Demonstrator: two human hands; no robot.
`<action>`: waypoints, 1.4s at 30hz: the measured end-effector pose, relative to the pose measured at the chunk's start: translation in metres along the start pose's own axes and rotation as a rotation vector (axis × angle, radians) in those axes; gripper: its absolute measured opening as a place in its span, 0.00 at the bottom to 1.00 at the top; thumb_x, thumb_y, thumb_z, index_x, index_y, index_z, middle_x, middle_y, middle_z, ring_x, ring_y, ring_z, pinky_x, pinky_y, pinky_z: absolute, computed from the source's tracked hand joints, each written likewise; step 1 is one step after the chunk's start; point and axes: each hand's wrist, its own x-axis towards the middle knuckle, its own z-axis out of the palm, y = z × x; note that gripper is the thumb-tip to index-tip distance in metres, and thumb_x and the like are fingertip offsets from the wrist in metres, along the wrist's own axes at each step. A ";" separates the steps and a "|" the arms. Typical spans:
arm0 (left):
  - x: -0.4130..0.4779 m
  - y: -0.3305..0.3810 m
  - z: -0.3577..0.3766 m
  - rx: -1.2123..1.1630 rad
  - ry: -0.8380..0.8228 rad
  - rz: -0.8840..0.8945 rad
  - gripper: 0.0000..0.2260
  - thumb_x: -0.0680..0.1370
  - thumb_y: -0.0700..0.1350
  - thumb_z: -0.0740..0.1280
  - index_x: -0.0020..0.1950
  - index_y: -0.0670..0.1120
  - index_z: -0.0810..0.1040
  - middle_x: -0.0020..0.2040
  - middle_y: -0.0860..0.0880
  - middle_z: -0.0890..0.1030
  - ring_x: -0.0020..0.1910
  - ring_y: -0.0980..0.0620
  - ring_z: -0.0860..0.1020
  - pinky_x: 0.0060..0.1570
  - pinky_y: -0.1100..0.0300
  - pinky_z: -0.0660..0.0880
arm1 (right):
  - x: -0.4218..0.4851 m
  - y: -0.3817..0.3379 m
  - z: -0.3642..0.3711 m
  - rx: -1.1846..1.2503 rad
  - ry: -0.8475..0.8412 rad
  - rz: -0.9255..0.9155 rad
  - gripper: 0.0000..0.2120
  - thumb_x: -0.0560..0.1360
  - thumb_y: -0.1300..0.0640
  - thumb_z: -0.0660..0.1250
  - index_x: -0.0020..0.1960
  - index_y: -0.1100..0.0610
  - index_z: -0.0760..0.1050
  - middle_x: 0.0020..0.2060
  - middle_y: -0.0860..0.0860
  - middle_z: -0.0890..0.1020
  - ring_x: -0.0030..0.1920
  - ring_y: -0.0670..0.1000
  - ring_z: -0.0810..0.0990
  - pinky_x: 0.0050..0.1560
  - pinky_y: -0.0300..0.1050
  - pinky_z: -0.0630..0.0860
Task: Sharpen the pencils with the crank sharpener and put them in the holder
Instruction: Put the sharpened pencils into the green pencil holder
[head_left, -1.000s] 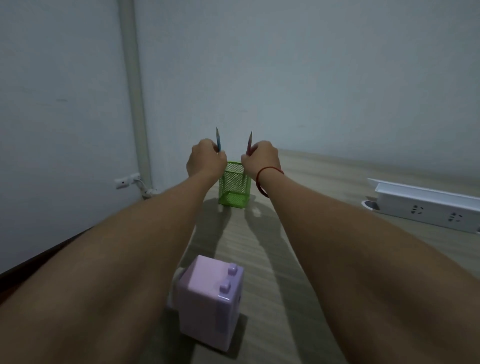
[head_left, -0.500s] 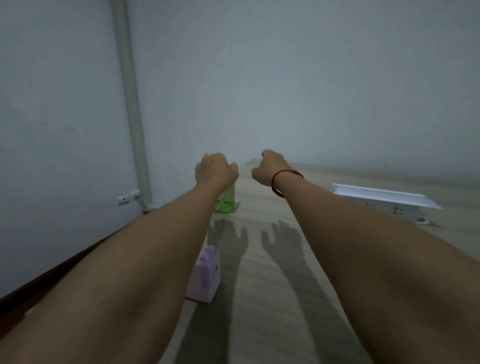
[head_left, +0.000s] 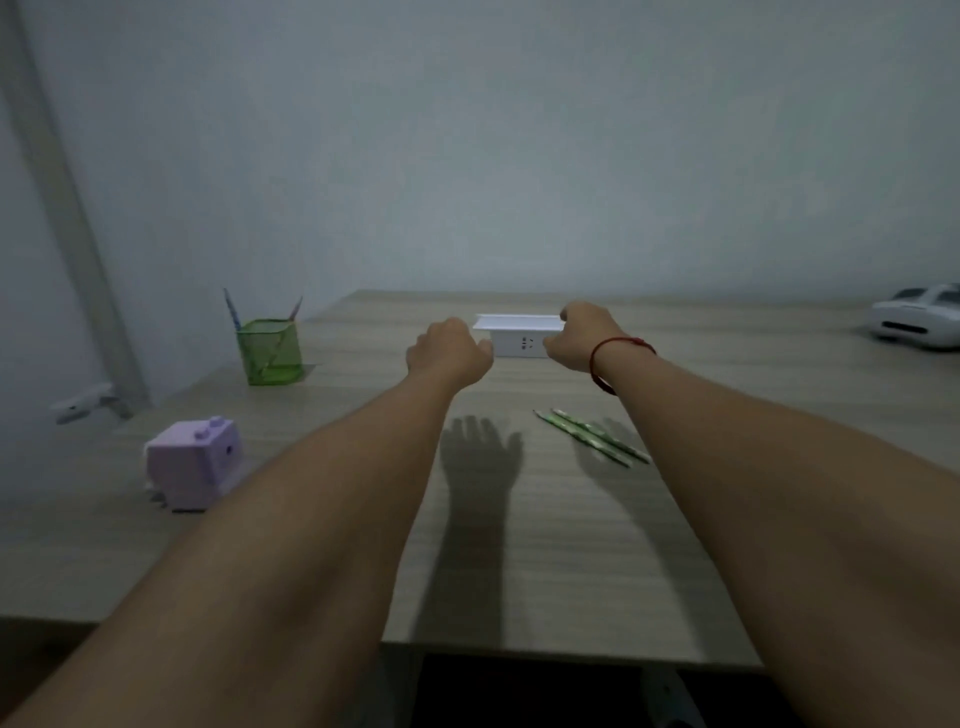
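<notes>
A green mesh holder (head_left: 270, 351) stands at the table's far left with a blue pencil (head_left: 231, 310) and a pink pencil (head_left: 294, 310) sticking out of it. The lilac crank sharpener (head_left: 195, 464) sits nearer on the left. Two green pencils (head_left: 592, 436) lie side by side on the table to the right of centre. My left hand (head_left: 448, 351) and my right hand (head_left: 584, 338) are stretched out above the table's middle, fingers drooping loosely, holding nothing. Their shadows show spread fingers on the wood.
A white power strip (head_left: 519, 335) stands at the back between my hands. A white device (head_left: 917, 317) sits at the far right. The wooden table (head_left: 519, 571) ends at a near edge at the bottom. A wall pipe (head_left: 57, 208) runs up on the left.
A second ago each hand held a pencil over the holder. Both pencils now stand in the holder, and my empty hands have moved right, towards the table's middle. The view has swung right.
</notes>
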 end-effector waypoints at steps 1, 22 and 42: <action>-0.004 0.008 0.008 -0.005 -0.017 0.007 0.21 0.77 0.56 0.61 0.59 0.41 0.73 0.60 0.41 0.77 0.59 0.40 0.75 0.56 0.51 0.72 | -0.003 0.016 -0.002 -0.008 -0.001 0.019 0.19 0.75 0.54 0.65 0.64 0.60 0.73 0.61 0.59 0.76 0.60 0.61 0.76 0.63 0.54 0.74; -0.023 0.063 0.130 0.013 -0.099 -0.104 0.19 0.69 0.54 0.72 0.53 0.43 0.78 0.56 0.43 0.80 0.56 0.41 0.78 0.47 0.55 0.74 | -0.012 0.129 0.062 -0.054 -0.077 0.102 0.12 0.72 0.51 0.70 0.52 0.57 0.82 0.52 0.57 0.83 0.54 0.59 0.80 0.56 0.51 0.78; -0.027 0.046 0.097 0.322 -0.333 0.018 0.13 0.78 0.39 0.62 0.61 0.38 0.73 0.63 0.39 0.74 0.61 0.41 0.74 0.56 0.54 0.73 | -0.032 0.093 0.032 -0.066 0.003 0.099 0.12 0.79 0.67 0.57 0.61 0.66 0.73 0.58 0.63 0.77 0.57 0.62 0.78 0.51 0.48 0.73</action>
